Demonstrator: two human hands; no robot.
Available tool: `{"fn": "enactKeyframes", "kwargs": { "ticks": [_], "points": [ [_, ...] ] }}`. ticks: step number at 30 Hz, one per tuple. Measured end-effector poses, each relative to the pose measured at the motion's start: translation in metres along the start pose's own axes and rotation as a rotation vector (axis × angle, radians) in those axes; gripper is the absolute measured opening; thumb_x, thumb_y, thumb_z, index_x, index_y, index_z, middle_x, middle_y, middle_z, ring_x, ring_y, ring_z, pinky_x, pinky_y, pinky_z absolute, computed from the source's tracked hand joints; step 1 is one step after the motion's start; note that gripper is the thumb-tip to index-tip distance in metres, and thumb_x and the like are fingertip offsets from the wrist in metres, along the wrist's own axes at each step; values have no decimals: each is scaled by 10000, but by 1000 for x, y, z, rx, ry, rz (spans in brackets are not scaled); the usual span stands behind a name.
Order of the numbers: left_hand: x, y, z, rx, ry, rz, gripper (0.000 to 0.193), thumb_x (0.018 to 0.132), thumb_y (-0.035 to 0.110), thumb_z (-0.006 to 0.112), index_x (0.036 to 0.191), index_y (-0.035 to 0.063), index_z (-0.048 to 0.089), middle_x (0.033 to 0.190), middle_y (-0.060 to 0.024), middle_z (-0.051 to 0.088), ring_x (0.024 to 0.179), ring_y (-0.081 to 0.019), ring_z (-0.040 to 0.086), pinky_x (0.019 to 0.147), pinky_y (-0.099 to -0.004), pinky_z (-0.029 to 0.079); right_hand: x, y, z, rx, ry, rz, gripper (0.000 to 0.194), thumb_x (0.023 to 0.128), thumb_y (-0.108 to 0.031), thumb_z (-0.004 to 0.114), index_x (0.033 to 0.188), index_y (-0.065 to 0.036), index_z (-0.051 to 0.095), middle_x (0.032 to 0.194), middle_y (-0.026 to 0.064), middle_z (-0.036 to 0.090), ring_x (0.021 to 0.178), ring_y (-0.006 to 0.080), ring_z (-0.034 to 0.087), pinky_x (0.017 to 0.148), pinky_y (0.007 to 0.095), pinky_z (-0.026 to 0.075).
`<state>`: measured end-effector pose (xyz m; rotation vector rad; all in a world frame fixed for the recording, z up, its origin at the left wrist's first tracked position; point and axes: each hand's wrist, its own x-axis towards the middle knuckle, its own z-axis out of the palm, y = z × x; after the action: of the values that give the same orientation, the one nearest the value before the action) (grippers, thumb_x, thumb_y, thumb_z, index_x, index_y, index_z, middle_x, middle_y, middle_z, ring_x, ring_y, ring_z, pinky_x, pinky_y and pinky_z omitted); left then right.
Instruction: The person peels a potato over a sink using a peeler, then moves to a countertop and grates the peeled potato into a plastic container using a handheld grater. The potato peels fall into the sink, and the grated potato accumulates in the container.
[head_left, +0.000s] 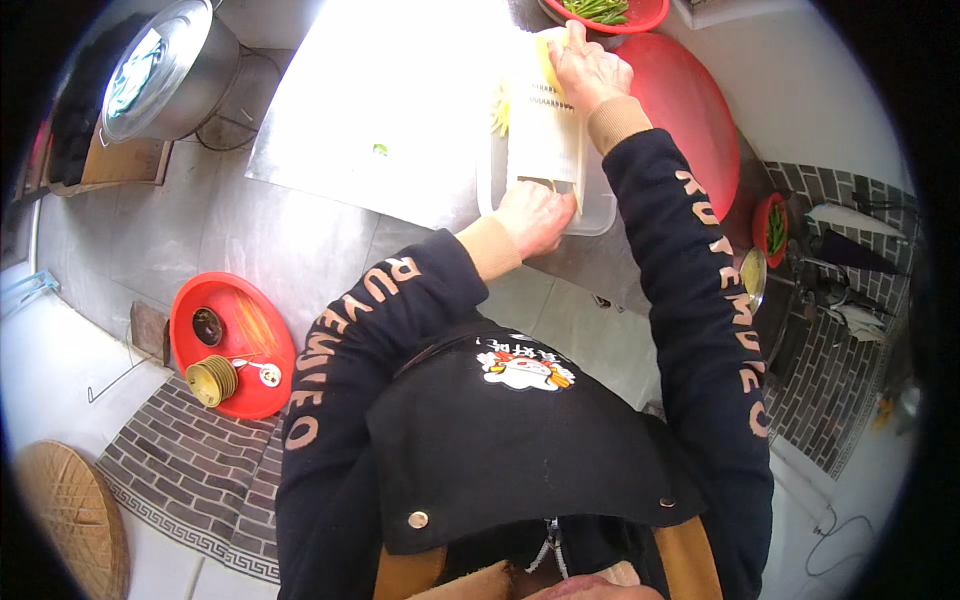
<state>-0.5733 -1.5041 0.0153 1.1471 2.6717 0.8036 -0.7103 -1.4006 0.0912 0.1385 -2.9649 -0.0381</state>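
My left hand (534, 217) grips the near end of a white plastic grater (546, 146). The grater rests over a clear plastic container (596, 223), and its metal teeth show near the far part. My right hand (592, 69) is closed around a pale yellow piece of vegetable (550, 66), held against the grater's far end; which vegetable it is I cannot tell. Pale yellow shreds (500, 110) lie at the container's left side. Glare washes out the far part of the container and the surface beside it.
A bright white board (337, 142) lies left of the container, with a green scrap (380, 150) on it. Right stands a large red lid or basin (682, 112); beyond is a red bowl (660, 11) of green vegetables. A lidded metal pot (184, 90) and red basin (262, 300) with dishes are leftward.
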Motion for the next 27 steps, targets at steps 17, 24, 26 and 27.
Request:
{"fn": "enactKeyframes", "kwargs": {
  "ticks": [17, 24, 26, 27],
  "points": [
    [1, -4, 4, -32, 17, 31, 166, 661, 133, 625, 787, 38, 576, 633, -151, 627, 634, -301, 654, 580, -408, 510, 9, 15, 16, -72, -86, -12, 447, 921, -492, 380, 1109, -92, 450, 1033, 208, 640, 856, 385, 638, 711, 491, 492],
    [0, -4, 5, -18, 31, 51, 166, 655, 149, 635, 772, 45, 582, 631, -147, 628, 640, -293, 658, 594, -404, 509, -47, 7, -18, 168, -294, 90, 651, 713, -581, 599, 1117, -74, 546, 1026, 182, 646, 948, 334, 624, 789, 443, 478],
    [0, -3, 4, -6, 41, 52, 159, 658, 148, 627, 771, 43, 586, 633, -147, 630, 638, -295, 658, 593, -405, 510, -51, 7, -19, 198, -275, 88, 681, 659, -540, 662, 1126, -60, 538, 1059, 168, 626, 970, 324, 610, 801, 426, 473],
    [0, -3, 3, 5, 44, 52, 157, 659, 147, 623, 770, 41, 588, 635, -147, 631, 637, -296, 658, 592, -405, 510, -53, 7, -19, 203, -234, 75, 669, 656, -519, 674, 1118, -58, 528, 1040, 166, 626, 961, 329, 608, 795, 426, 471]
  ]
}}
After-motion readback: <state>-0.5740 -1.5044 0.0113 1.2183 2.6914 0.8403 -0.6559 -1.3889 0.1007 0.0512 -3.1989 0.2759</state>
